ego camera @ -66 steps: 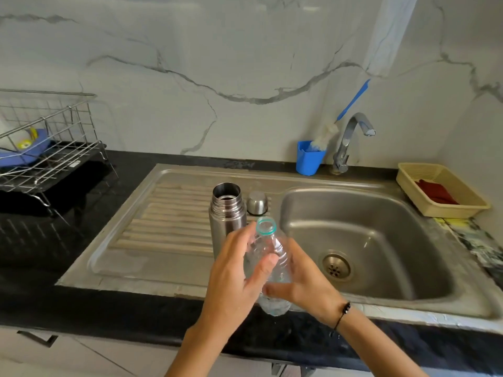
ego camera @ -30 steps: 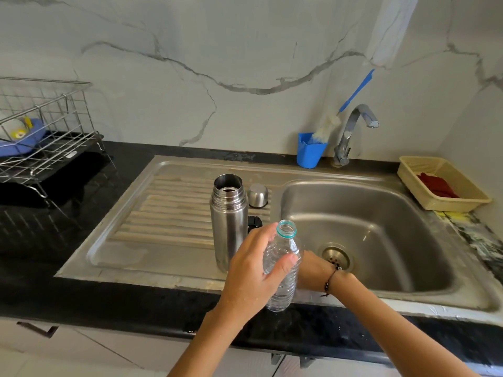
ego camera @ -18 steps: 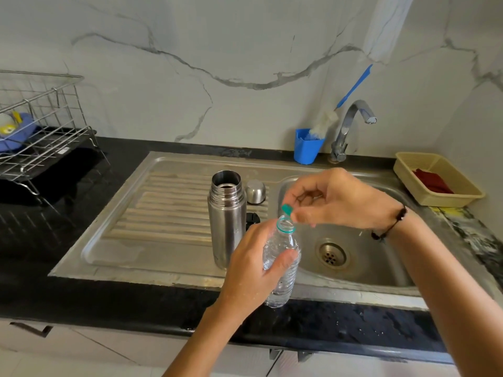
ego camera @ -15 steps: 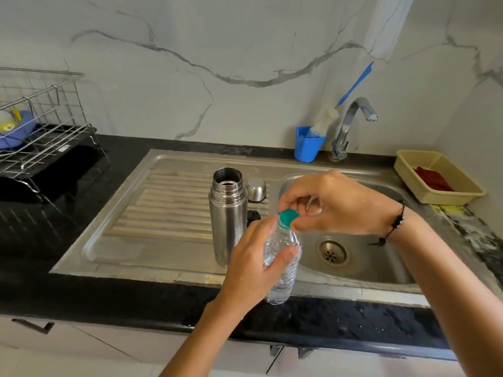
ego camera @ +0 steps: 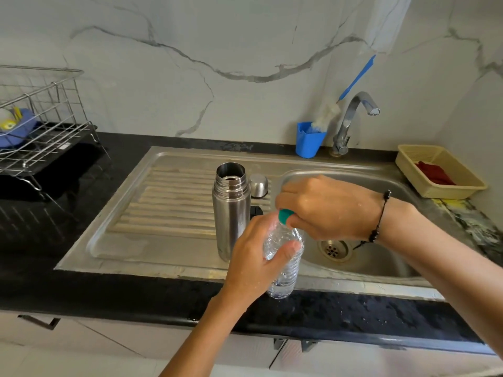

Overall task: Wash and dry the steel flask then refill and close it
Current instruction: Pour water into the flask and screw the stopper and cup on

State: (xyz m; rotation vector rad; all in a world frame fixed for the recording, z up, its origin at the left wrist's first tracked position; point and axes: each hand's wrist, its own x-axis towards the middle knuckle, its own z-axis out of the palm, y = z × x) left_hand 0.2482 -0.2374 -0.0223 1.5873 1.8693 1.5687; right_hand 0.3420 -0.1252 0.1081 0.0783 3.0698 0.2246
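Observation:
The steel flask stands upright and uncapped on the sink's drainboard. Its steel cup lid sits just behind it, and a small black stopper peeks out at its right side. My left hand grips a clear plastic water bottle around its body, in front of the flask over the counter edge. My right hand is closed on the bottle's teal cap, which sits on the bottle's neck.
The sink basin with its drain lies at right under the tap. A blue cup holds a bottle brush. A yellow basket with a red cloth sits far right. A wire dish rack stands at left.
My right hand left the bottle's body, came back from the right with the teal cap and set it on the open neck; now it is closed over the cap. The flask has not moved.

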